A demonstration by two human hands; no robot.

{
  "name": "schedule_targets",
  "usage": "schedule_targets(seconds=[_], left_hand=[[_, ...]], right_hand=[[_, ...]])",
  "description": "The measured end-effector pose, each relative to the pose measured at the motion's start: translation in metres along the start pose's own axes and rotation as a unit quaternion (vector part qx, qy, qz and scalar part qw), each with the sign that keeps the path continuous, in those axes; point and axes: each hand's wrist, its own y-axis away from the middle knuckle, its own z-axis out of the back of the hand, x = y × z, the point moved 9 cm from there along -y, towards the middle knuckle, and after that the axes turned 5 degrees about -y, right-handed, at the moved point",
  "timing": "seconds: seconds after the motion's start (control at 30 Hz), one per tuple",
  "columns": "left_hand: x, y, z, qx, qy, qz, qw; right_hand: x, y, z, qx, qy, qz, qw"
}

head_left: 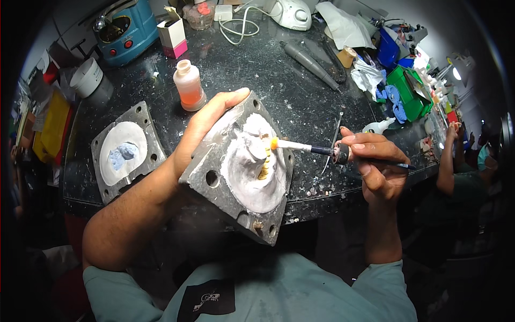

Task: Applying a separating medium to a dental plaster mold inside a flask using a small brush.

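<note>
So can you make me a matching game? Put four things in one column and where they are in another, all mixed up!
Things:
1. Long thin brush with a yellow-orange tip
2. Grey metal frame filled with white plaster and a row of yellow tooth shapes
3. Translucent plastic bottle with orange-pink liquid inside
4. Blue machine with red buttons

Places:
A. Standing upright on the black tabletop, nearer than the item in C
B. Held in the right hand
C. At the back left
D. Held up in the left hand

Right pairs: 1-B, 2-D, 3-A, 4-C
</note>
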Motion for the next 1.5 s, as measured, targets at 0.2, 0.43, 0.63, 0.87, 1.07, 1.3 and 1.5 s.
schedule_targets(seconds=[0.2,0.43,0.63,0.87,1.07,1.3,1.5], left_hand=[[-0.002,0.003,-0.003,-0.008,-0.003,-0.005,1.0],[-0.002,0.006,-0.01,0.01,-0.002,-0.019,1.0],[-0.005,0.007,-0.012,0.017,-0.023,-0.052,0.998],[-0.004,0.011,-0.017,0.004,-0.021,-0.037,0.999],[-0.004,0.013,-0.021,0.012,-0.036,-0.036,0.999],[-0.007,0.015,-0.021,0.033,-0.053,-0.07,0.996],[-0.003,0.016,-0.026,0.068,-0.021,-0.046,0.996]], right_hand=[[0.005,0.007,-0.004,0.028,0.012,0.059,0.998],[0.008,0.014,-0.005,0.016,0.016,0.061,0.998],[0.011,0.015,-0.005,0.012,0.041,0.067,0.997],[0.024,0.015,-0.009,0.033,0.122,0.094,0.988],[0.033,0.015,-0.014,0.054,0.147,0.121,0.98],[0.033,0.014,0.008,0.024,0.023,0.074,0.997],[0.032,0.008,-0.004,0.066,0.089,0.091,0.99]])
